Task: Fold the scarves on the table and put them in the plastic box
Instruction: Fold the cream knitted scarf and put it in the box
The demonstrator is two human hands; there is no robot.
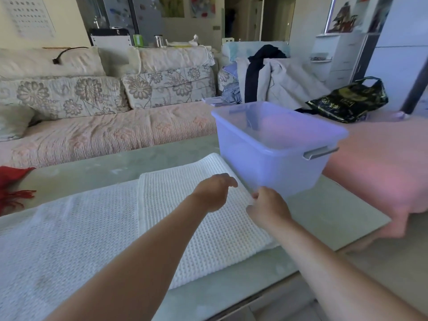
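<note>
The two hands are close together but not touching. The right hand (268, 206) pinches the right edge of the white scarf (81, 228), where the cloth is doubled over, with the fingers curled on the border. The left hand (214, 193) is just beside it, above the far right corner of the doubled part. Its fingers bend downward, but the hand is blurred, and I cannot tell if it grips the cloth or only touches it.

The white scarf has a waffle pattern and lies flat on the table (104, 172). It runs from the left edge, along the near edge, toward the middle. Its right end is folded back on itself, so there are two layers.

The plastic box (273, 144) stands at the far right part of the table, just beside the folded end of the scarf. It is clear and bluish, with a grey handle on its side, and its top is open.

A red scarf (11, 181) with fringe lies at the left edge, apart from the white one.

Behind the table is a sofa (104, 130) with flower cushions. To the right on it are a pile of clothes (266, 75) and a black bag (347, 100).
</note>
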